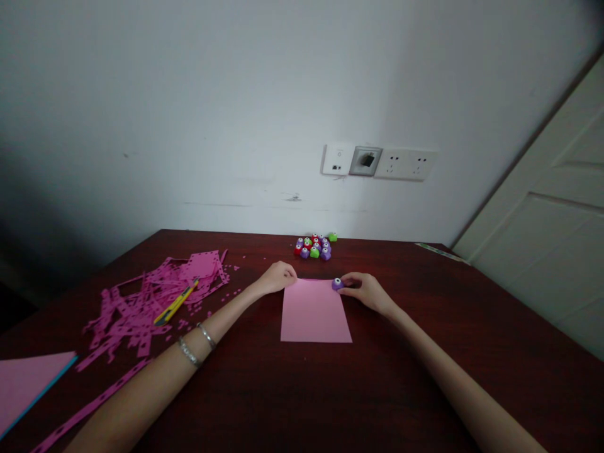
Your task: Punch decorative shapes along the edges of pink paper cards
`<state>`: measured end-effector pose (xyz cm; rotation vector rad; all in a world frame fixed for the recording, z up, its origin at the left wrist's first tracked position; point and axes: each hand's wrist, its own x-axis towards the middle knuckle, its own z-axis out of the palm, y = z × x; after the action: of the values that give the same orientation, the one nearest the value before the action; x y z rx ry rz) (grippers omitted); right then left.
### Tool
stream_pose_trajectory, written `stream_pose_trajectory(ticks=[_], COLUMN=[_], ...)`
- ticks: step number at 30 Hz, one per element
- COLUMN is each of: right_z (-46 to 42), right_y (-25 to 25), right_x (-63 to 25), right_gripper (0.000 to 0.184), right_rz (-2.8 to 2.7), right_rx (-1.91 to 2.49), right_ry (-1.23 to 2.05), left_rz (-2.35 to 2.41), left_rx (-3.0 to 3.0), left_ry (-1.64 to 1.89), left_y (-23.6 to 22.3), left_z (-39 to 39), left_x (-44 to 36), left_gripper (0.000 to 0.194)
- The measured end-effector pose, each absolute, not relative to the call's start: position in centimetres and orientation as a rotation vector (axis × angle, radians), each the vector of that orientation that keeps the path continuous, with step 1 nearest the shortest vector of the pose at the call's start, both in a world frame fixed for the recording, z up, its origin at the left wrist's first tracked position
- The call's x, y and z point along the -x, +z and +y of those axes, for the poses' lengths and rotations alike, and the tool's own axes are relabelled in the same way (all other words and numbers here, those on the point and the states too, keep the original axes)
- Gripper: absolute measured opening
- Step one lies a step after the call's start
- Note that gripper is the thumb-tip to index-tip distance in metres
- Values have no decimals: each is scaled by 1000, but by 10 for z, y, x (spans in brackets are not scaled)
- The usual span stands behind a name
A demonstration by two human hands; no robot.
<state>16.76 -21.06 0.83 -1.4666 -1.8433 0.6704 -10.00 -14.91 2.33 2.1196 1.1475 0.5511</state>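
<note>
A sheet of pink paper (316, 314) lies flat on the dark red table in front of me. My left hand (279, 277) is closed at its far left corner, fingertips pinching the edge. My right hand (367, 290) grips a small purple craft punch (336, 284) with a white eye-like button, between thumb and fingers. The punch sits at the sheet's far right corner; whether the paper is inside its slot cannot be made out. Beyond the sheet, a cluster of similar punches (314, 252) in purple, red and green stands near the wall.
Pink paper scraps (141, 302) with punched holes are heaped on the left, a yellow utility knife (177, 303) on top. A pink stack of paper (33, 384) with a blue edge lies at near left, beside a long punched strip (89, 406). Wall sockets (391, 163) are behind the table (401, 402).
</note>
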Motion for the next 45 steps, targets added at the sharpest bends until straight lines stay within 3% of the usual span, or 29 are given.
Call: stream_pose_trajectory(ticks=[7, 13, 16, 24, 45], right_z=[-211, -208, -208, -209, -209], right_y=[8, 3, 4, 6, 6], right_x=[-167, -171, -172, -174, -173], right_gripper=[26, 34, 39, 27, 25], right_rz=[-1886, -1878, -1861, -1910, -1917], right_rx=[1483, 1459, 1453, 1462, 1452], right_ry=[626, 674, 712, 687, 673], left_rz=[1390, 1136, 1031, 976, 938], left_rx=[-2569, -2633, -2579, -2525, -2548], left_ry=[487, 45, -116, -193, -232], left_y=[35, 36, 33, 34, 29], left_z=[-178, -216, -223, -222, -216], left_x=[83, 65, 62, 65, 65], left_gripper=[34, 81, 93, 96, 99])
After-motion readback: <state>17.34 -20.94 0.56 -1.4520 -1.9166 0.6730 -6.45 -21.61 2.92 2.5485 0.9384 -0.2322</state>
